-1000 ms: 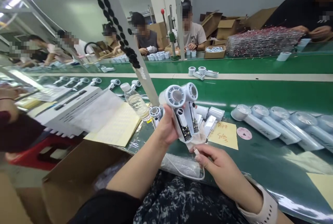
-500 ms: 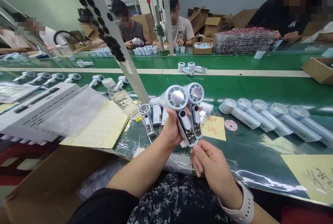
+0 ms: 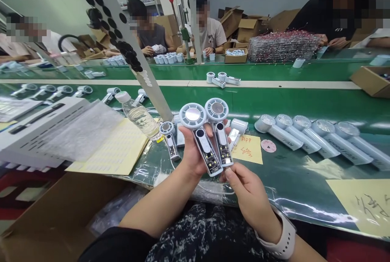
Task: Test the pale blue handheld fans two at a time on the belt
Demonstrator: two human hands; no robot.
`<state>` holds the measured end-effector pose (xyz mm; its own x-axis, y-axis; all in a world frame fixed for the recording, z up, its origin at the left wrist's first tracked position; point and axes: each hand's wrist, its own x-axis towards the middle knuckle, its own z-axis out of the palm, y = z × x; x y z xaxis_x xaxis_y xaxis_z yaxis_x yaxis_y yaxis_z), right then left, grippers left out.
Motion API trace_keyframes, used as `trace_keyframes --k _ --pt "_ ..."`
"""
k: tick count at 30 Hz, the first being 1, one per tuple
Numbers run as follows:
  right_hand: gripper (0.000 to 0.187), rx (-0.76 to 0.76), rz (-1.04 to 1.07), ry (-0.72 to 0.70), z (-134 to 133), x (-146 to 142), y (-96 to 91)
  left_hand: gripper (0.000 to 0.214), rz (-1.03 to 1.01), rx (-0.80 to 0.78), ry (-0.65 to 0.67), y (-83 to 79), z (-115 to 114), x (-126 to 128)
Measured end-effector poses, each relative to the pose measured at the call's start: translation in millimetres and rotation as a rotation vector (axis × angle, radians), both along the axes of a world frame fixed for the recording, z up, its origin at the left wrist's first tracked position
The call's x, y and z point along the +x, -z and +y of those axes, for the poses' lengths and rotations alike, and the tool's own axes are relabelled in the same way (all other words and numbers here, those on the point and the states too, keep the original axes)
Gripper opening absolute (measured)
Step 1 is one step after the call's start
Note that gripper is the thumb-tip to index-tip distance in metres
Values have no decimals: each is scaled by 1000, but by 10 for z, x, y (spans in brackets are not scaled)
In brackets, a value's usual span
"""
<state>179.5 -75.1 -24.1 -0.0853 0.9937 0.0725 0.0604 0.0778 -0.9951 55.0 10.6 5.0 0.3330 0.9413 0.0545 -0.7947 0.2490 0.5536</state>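
My left hand [image 3: 195, 152] is closed around two pale blue handheld fans, held side by side and fanned apart. The left fan [image 3: 207, 152] and the right fan [image 3: 222, 142] both have round ringed heads with silver centres, and their handles show bare circuit boards. At the lower end of the right fan, my right hand [image 3: 243, 185] is closed in a pinch. A white cable [image 3: 213, 191] runs over the table edge into that hand; its plug is hidden by the fingers. Another open-handled fan [image 3: 170, 140] lies just left of my left hand.
Several finished-looking fans [image 3: 319, 134] lie in a row at right. A water bottle [image 3: 138, 115] leans near a slanted post [image 3: 149, 79] at left, beside yellow paper [image 3: 134, 148]. Two fans [image 3: 224, 79] lie on the green belt [image 3: 274, 101]. Co-workers sit across it.
The two fans have shifted slightly left and spread apart, their faces and circuit boards turned more toward me. My right hand stays at their lower ends, now at the right fan's base.
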Motion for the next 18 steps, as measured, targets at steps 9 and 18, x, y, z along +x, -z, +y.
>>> trace_keyframes --k 9,18 --pt "46 -204 248 7 -64 -68 55 68 142 113 -102 59 -110 77" --pt "26 88 -161 237 15 261 54 46 237 116 -107 5 -101 -86"
